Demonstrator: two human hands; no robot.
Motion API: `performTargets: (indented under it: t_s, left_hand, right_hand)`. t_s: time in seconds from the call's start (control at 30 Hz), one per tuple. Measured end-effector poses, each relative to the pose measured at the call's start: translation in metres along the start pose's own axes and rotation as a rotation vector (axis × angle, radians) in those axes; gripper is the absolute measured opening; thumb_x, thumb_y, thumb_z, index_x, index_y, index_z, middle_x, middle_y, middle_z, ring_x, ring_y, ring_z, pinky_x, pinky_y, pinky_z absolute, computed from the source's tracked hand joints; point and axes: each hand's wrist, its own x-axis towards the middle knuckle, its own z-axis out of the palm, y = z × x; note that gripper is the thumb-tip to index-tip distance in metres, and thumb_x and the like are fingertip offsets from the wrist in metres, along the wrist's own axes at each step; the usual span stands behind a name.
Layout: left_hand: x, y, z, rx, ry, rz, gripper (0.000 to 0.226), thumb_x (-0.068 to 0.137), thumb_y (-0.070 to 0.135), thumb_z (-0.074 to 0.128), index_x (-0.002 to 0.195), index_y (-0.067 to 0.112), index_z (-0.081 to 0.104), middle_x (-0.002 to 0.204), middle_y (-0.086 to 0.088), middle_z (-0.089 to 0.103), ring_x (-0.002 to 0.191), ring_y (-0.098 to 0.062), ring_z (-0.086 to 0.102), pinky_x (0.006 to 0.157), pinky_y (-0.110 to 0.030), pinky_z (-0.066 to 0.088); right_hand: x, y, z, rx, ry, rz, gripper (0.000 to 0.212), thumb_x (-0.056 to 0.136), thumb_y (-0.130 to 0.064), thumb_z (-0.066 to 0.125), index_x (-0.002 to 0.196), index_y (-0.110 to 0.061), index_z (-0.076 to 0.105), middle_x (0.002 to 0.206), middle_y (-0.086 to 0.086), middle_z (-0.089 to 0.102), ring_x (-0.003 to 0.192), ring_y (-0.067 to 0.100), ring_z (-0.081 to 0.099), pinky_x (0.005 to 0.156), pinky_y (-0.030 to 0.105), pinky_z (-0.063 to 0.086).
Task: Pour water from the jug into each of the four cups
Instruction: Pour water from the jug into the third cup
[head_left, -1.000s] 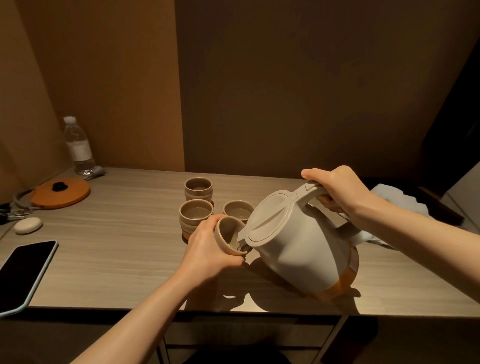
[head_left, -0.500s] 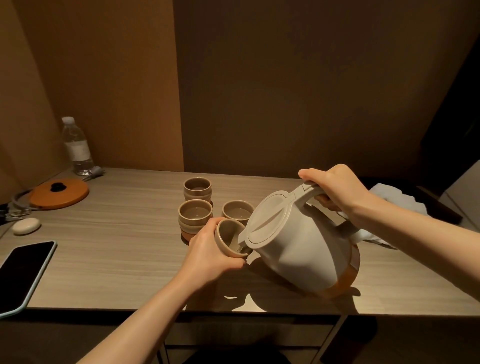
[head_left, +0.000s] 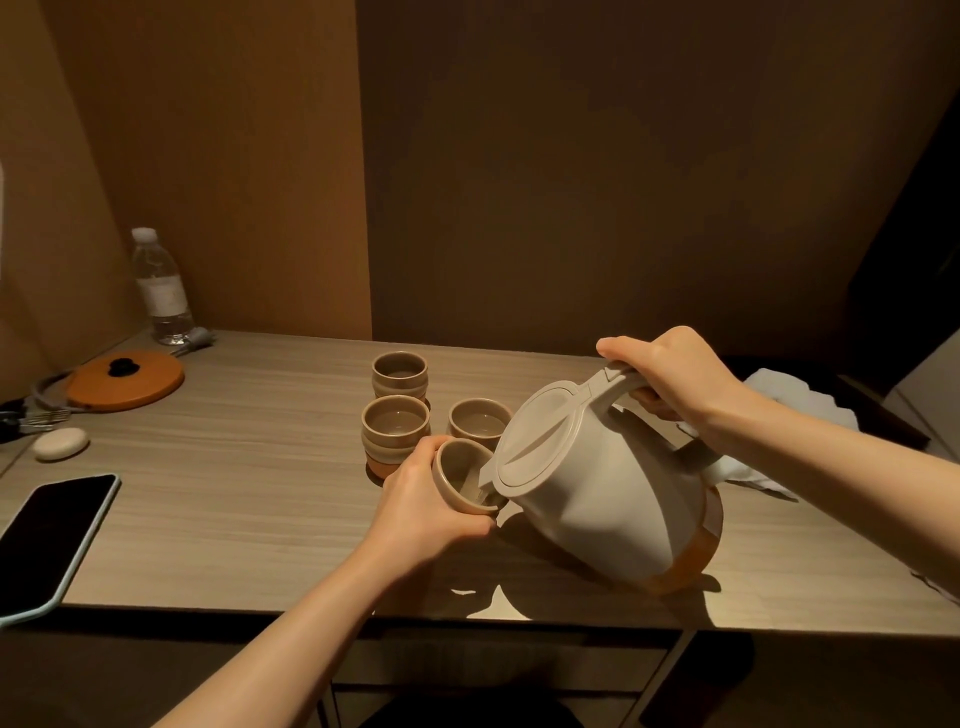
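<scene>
My right hand (head_left: 675, 382) grips the handle of a beige jug (head_left: 597, 493) with an orange base, tilted left with its spout at a cup. My left hand (head_left: 423, 506) holds that beige cup (head_left: 460, 480) tilted toward the spout, just above the table. Water runs from the spout into it. Three more beige cups stand behind on the wooden table (head_left: 234, 493): one at the back (head_left: 400, 371), one at the front left (head_left: 396, 423) and one to its right (head_left: 479, 418). Each seems to hold some water.
A dark phone (head_left: 49, 535) lies at the front left edge. Farther back on the left are a small white oval object (head_left: 61, 443), an orange round lid (head_left: 124, 379) and a plastic water bottle (head_left: 160, 291). White crumpled paper (head_left: 800, 405) sits behind my right arm.
Almost nothing has moved. The jug and the held cup stay together in the same place, with the jug still tilted into the cup.
</scene>
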Motion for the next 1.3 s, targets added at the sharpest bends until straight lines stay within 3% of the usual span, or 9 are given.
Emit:
performTargets:
  t_s: [0.2, 0.7, 0.87, 0.97, 1.3]
  left_hand:
    - [-0.0006, 0.0013, 0.001, 0.01, 0.005, 0.001, 0.087, 0.048, 0.029, 0.092, 0.118, 0.036, 0.04, 0.104, 0.025, 0.05, 0.099, 0.0, 0.051, 0.071, -0.005, 0.035]
    - [-0.0004, 0.0018, 0.002, 0.009, 0.006, 0.01, 0.086, 0.048, 0.031, 0.092, 0.116, 0.037, 0.041, 0.103, 0.024, 0.051, 0.096, 0.001, 0.052, 0.07, -0.005, 0.036]
    - [-0.0005, 0.0014, 0.0021, 0.003, 0.008, 0.015, 0.085, 0.046, 0.032, 0.091, 0.114, 0.037, 0.042, 0.101, 0.027, 0.051, 0.093, 0.004, 0.052, 0.072, -0.006, 0.036]
    - [-0.001, 0.0007, 0.0024, -0.01, 0.008, 0.009, 0.085, 0.044, 0.033, 0.091, 0.114, 0.037, 0.043, 0.101, 0.026, 0.054, 0.094, 0.005, 0.053, 0.073, -0.006, 0.037]
    - [-0.0016, -0.0026, 0.0048, -0.038, -0.006, -0.014, 0.086, 0.043, 0.034, 0.091, 0.116, 0.034, 0.046, 0.107, 0.019, 0.058, 0.101, -0.001, 0.055, 0.081, -0.017, 0.044]
  right_hand:
    - [0.0001, -0.0017, -0.0012, -0.038, 0.018, -0.019, 0.063, 0.087, -0.039, 0.062, 0.029, -0.019, 0.054, 0.031, -0.005, 0.044, 0.028, 0.005, 0.039, 0.047, 0.025, 0.035]
    - [0.0022, -0.0024, -0.0026, -0.078, 0.011, -0.028, 0.064, 0.089, -0.039, 0.061, 0.028, -0.018, 0.054, 0.031, -0.006, 0.044, 0.027, 0.004, 0.039, 0.048, 0.026, 0.035]
    - [0.0022, -0.0024, -0.0026, -0.08, 0.009, -0.028, 0.055, 0.087, -0.041, 0.062, 0.039, -0.013, 0.057, 0.032, -0.003, 0.045, 0.027, 0.006, 0.038, 0.046, 0.026, 0.034]
    - [0.0025, -0.0026, -0.0025, -0.087, 0.009, -0.027, 0.063, 0.087, -0.042, 0.061, 0.03, -0.017, 0.053, 0.031, -0.004, 0.044, 0.027, 0.006, 0.039, 0.048, 0.026, 0.036]
    - [0.0029, -0.0073, -0.0008, -0.128, 0.0, -0.042, 0.067, 0.09, -0.039, 0.06, 0.028, -0.017, 0.05, 0.029, -0.006, 0.043, 0.025, 0.004, 0.038, 0.051, 0.027, 0.034]
